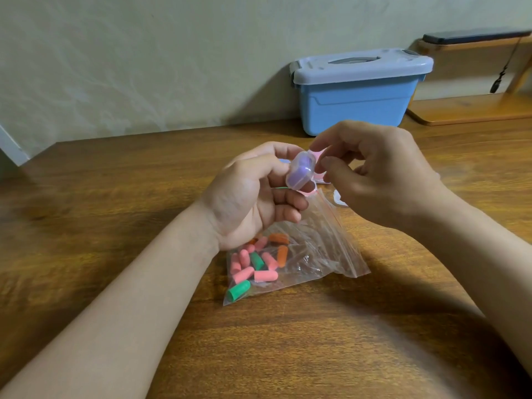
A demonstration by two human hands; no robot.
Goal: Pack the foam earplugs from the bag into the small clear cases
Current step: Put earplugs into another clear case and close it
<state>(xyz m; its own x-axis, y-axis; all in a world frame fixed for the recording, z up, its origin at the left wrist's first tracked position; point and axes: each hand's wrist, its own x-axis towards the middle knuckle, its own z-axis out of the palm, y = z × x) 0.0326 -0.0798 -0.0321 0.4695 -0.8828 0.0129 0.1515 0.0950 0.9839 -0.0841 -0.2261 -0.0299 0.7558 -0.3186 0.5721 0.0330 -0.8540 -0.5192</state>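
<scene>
A small clear case (301, 170) with purple earplugs inside is held up above the table. My left hand (253, 197) grips it between thumb and fingers. My right hand (380, 174) pinches the case's right edge with thumb and forefinger. Below the hands a clear zip bag (322, 243) lies on the wooden table (115, 197), holding several pink, orange and green foam earplugs (256, 263) at its near-left corner. Behind the hands, partly hidden, lie other small cases: one with pink contents (319, 175) and a clear one (339, 198).
A blue storage box (359, 90) with a grey lid stands against the wall at the back right. Right of it is a wooden stand (472, 108) with a dark phone (475, 36) on its upper shelf. The table's left edge runs off at the far left.
</scene>
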